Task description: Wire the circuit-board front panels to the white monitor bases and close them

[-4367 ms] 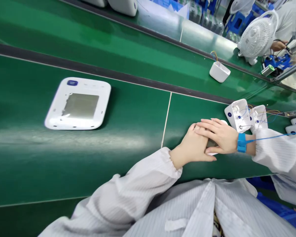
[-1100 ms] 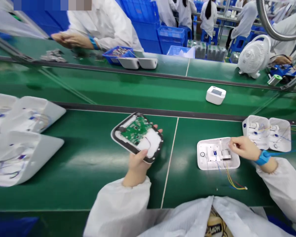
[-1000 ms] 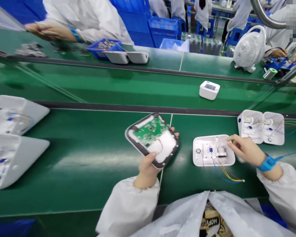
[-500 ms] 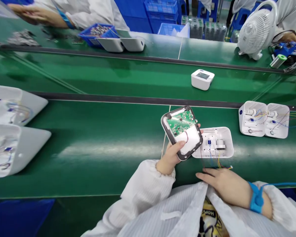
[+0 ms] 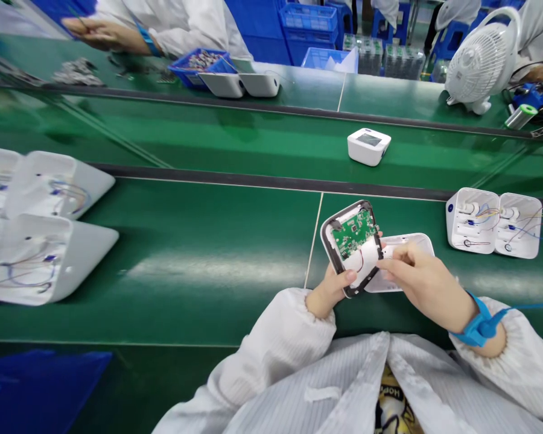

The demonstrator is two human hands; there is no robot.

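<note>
My left hand (image 5: 330, 292) grips a white device cover (image 5: 366, 256) with a dark rim, its inner side facing up and tilted. A green circuit board (image 5: 355, 234) and a short dark red wire show on it. My right hand (image 5: 423, 278) is closed in a pinch at the cover's right edge. What lies between its fingertips is too small to make out. Under that hand and partly behind the cover, an open white housing (image 5: 419, 240) rests on the green bench; most of its inside is hidden.
Open white housings with wires stand at left (image 5: 79, 259) and right (image 5: 518, 223). A finished-looking white device (image 5: 368, 146) sits on the lower green strip beyond the bench. Across it are a fan (image 5: 482, 60), a blue parts bin (image 5: 201, 65) and a co-worker's hands (image 5: 113, 36). A blue wrist cord (image 5: 531, 305) trails right.
My right hand has risen from the bench's front edge to the cover's right edge and closed in a pinch. My left hand still holds the cover. The view has shifted slightly left.
</note>
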